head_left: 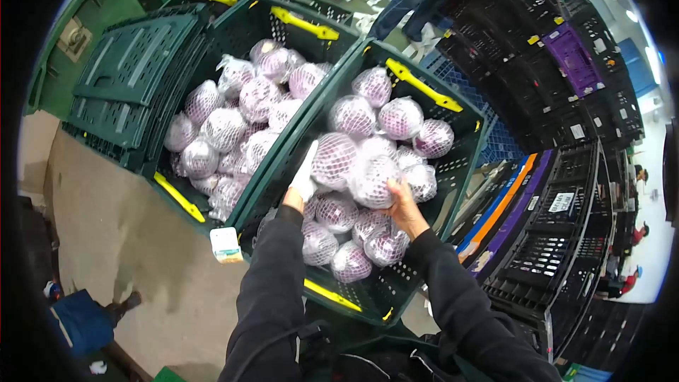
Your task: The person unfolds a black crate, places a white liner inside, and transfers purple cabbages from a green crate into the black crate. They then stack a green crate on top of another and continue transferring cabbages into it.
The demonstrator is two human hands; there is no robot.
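My left hand point(304, 182), in a white glove, presses along the left side of a round purple head in a white foam net point(334, 160), which looks like a red cabbage. My bare right hand point(404, 206) curls around the lower right of another netted red cabbage point(373, 181), slightly blurred. The two cabbages touch each other above the dark green crate point(463, 163) in front of me. More netted cabbages point(351, 262) fill that crate's bottom and far end. Parts of my left fingers are hidden behind the cabbage.
Another green crate point(244, 18) of netted cabbages stands against it on the left. Folded green crates point(134, 74) are stacked farther left. Black crates point(559, 219) rise on the right. A person's legs point(399, 13) show beyond. A white-labelled box point(226, 244) sits near the crate corner.
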